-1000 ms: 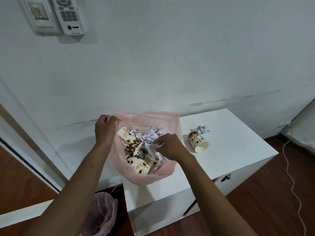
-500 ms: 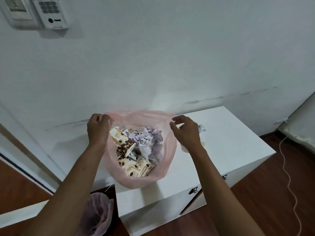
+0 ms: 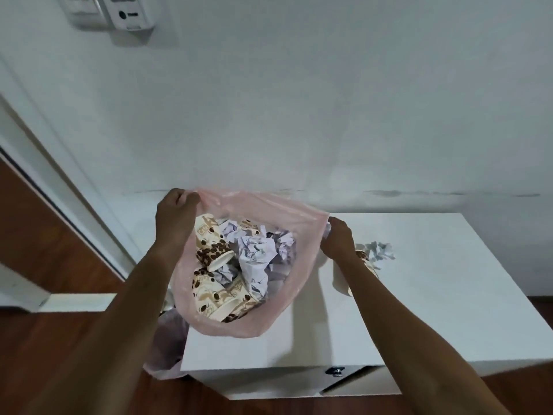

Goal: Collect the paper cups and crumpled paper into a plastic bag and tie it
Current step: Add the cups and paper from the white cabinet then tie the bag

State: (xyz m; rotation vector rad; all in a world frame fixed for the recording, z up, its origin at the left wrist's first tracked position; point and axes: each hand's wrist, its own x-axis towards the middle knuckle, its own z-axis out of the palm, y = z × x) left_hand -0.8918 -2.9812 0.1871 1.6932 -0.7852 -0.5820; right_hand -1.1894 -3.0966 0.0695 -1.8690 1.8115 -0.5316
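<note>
Two hands hold one pink plastic bag open by its rim. The left hand is curled round the rim at the far left corner of the bag, fingers pinching the film. The right hand pinches the rim at the bag's right corner, fingers bunched on the plastic. The bag hangs between them with its bottom resting on the left end of a white worktop.

Inside the bag, three paper cups can be counted, all printed with brown coffee beans: one lies on its side near the left wall of the bag, its open mouth facing right; two more lie at the bottom of the bag. A fourth may sit at the far side of the bag, but it is too hidden to tell. Among the cups are several balls of crumpled paper, white to pale lilac; at least three, the exact number unclear since they overlap.

Outside the bag, to its right on the worktop, one more paper cup lies partly hidden behind the right wrist, and one ball of crumpled paper lies just beside it, further from the bag.

Below the bag, left of the worktop, a second, paler bag lines a bin on the wooden floor. A white wall rises behind the bag, with a remote holder high up on it.
</note>
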